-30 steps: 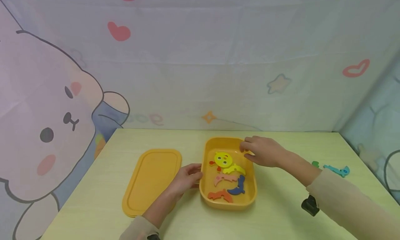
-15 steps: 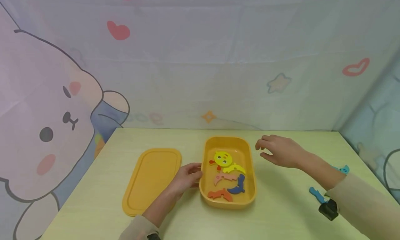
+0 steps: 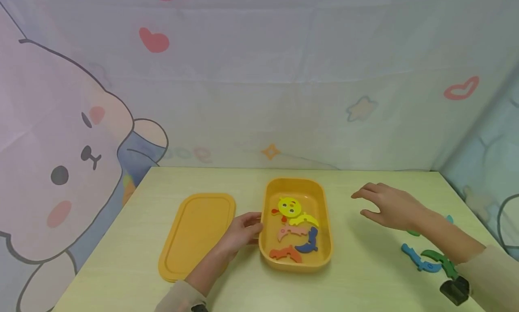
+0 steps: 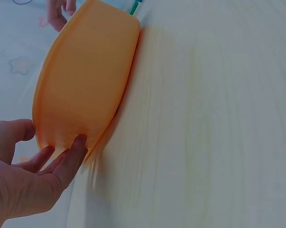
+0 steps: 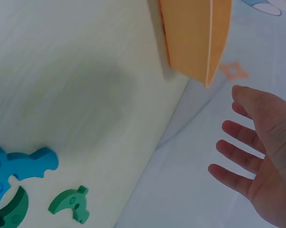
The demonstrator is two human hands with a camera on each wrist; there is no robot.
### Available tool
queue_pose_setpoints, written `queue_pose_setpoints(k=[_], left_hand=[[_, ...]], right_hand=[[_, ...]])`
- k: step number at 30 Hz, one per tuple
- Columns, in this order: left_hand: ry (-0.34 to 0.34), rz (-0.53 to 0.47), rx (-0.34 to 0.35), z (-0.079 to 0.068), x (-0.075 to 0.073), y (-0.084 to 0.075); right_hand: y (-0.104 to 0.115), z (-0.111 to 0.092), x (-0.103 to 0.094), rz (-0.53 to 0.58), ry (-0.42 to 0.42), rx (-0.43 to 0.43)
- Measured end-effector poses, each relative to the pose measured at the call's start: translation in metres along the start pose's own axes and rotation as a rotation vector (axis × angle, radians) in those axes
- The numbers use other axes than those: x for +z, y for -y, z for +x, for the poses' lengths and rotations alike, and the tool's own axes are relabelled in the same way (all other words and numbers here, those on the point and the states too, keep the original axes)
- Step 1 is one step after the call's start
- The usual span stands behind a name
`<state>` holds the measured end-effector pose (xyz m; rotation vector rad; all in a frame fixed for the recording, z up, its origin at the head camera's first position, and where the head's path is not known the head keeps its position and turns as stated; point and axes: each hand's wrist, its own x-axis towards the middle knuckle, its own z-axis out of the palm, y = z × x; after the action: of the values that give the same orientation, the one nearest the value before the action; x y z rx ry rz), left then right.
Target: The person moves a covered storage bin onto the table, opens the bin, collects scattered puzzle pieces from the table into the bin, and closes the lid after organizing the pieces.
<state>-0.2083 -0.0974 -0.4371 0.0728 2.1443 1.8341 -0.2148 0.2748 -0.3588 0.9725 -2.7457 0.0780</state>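
Near the middle of the pale wood-grain bench stands a deep, glossy yellow-orange plastic box with rounded corners and an open top. On its floor lie a bright yellow round piece with a printed face and red-tipped projections, a curved yellow piece near it, a pink piece, a dark blue piece and an orange piece.

The left hand rests its extended, slightly parted fingers and thumb against the box's outer left wall. The right hand hovers to the right of the box, its fingers loosely spread and apart from the rim.

Bare bench top stretches between the box and a flat blue piece and a green piece at the right; others lie partly behind the right forearm. Left of the box, a flat yellow-orange rounded panel leaves a narrow strip. The bench's back edge runs close behind the box, before a printed cloth.
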Motion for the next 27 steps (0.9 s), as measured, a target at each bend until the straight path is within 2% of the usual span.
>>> queue_pose_setpoints(k=[13, 23, 27], left_hand=[[0.000, 0.002, 0.002, 0.000, 0.000, 0.001], [-0.008, 0.002, -0.006, 0.001, 0.000, 0.000], [-0.008, -0.005, 0.000, 0.000, 0.000, 0.000]], right_hand=[[-0.013, -0.043, 0.006, 0.037, -0.034, 0.062], [-0.024, -0.064, 0.018, 0.045, -0.071, 0.081], [-0.025, -0.073, 0.021, 0.066, -0.046, 0.114]])
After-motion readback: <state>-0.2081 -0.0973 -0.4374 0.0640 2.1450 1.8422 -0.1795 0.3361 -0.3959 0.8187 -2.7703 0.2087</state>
